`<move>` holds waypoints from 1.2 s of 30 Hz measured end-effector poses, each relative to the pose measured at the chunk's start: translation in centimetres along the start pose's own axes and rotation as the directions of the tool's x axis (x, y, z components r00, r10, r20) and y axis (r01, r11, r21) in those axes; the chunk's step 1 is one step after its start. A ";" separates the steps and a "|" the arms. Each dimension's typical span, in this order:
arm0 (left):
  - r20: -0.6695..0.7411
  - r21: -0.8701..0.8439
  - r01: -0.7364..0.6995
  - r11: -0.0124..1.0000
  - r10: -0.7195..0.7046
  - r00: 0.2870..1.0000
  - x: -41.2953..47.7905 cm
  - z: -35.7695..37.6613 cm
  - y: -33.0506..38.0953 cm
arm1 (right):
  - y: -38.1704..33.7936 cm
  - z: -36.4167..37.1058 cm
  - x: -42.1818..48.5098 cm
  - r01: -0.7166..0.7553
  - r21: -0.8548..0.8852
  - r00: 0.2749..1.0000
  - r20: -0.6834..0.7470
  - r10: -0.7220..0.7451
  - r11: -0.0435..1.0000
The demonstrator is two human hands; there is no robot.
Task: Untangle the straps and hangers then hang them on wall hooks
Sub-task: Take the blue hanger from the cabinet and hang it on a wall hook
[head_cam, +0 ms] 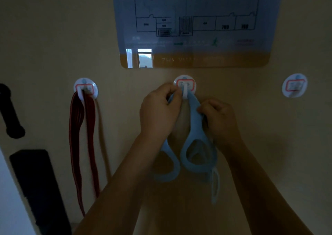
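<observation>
A light blue hanger (pixel 195 141) with looped ends hangs down the wall from the middle hook (pixel 185 86). My left hand (pixel 159 112) pinches its top left part right beside that hook. My right hand (pixel 218 119) grips its right side a little lower. A pale strap (pixel 215 186) dangles below the hanger's right loop. A red strap (pixel 84 135) hangs in long loops from the left hook (pixel 85 89). The right hook (pixel 294 85) carries nothing.
A floor plan sign (pixel 194 24) is fixed to the beige wall above the hooks. A dark door handle (pixel 10 112) and a black lock plate (pixel 37 186) are at the far left. The scene is dim.
</observation>
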State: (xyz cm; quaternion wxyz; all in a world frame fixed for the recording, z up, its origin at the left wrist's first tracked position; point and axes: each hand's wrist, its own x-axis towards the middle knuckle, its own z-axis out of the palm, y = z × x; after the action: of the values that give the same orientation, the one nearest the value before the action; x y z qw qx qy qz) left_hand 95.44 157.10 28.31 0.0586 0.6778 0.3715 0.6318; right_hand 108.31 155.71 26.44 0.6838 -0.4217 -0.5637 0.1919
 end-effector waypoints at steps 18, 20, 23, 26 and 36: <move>0.300 -0.384 0.022 0.923 0.102 0.949 -7.3 6.7 5.6 | -2.6 -9.7 -3.6 -0.071 0.188 0.996 0.057 0.061 0.980; 0.332 -0.427 0.055 0.902 0.099 0.938 -7.2 8.1 6.0 | -2.8 -11.0 -3.5 -0.067 0.161 0.998 0.028 0.063 0.985; 0.320 -0.420 0.028 0.907 0.119 0.940 -6.8 10.2 6.4 | -3.2 -12.7 -3.3 -0.040 0.011 0.999 -0.035 0.040 0.999; 0.304 -0.453 -0.038 0.890 0.195 0.932 -6.4 11.6 7.0 | -3.8 -14.1 -3.0 0.007 -0.094 0.998 -0.067 -0.014 0.996; 0.146 -0.390 -0.152 0.908 0.224 0.963 -3.7 14.3 8.6 | -1.6 -17.4 0.8 0.355 -0.788 0.821 0.006 -0.571 0.503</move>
State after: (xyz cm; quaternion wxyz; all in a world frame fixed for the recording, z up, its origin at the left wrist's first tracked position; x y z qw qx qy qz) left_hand 112.29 154.37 27.28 0.1605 0.7433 0.1691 0.6271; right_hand 124.42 149.15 28.06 0.5337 -0.5207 -0.5895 -0.3108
